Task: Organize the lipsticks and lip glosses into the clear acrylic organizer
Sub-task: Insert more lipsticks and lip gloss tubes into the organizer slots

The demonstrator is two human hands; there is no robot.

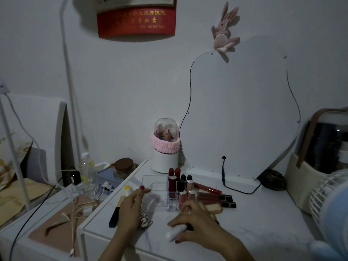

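Hands worked over a white tabletop (pixel 263 232) in the single head view, under dim light. The right hand (pixel 195 225) was curled down over a white tube (pixel 174 233), fingers on top and thumb at its near end, gripping it while it lay on the table. That tube's long axis ran from near-left to far-right, roughly pointing toward the organizer (pixel 160 191), which stood just beyond the knuckles. The left hand (pixel 131 206) reached forward with fingers loosely extended, one fingertip touching the organizer's left front edge, holding nothing; it seemed to be steadying the box.

In the organizer's right-hand slots several lipsticks (pixel 174 180) already stood upright, dark red ones at the back, black and pink ones in front. Its wider left tray looked empty. More lip glosses (pixel 214 196) lay flat on the table just right of the organizer, long axes running left to right. A black stick (pixel 114 217) and a yellow-capped tube (pixel 128 190) lay left of the left hand.

Judging from this, the right hand was the nearer one for the loose pile, and the white tube would need lifting and turning upright, then carrying forward and slightly left to reach a free slot.
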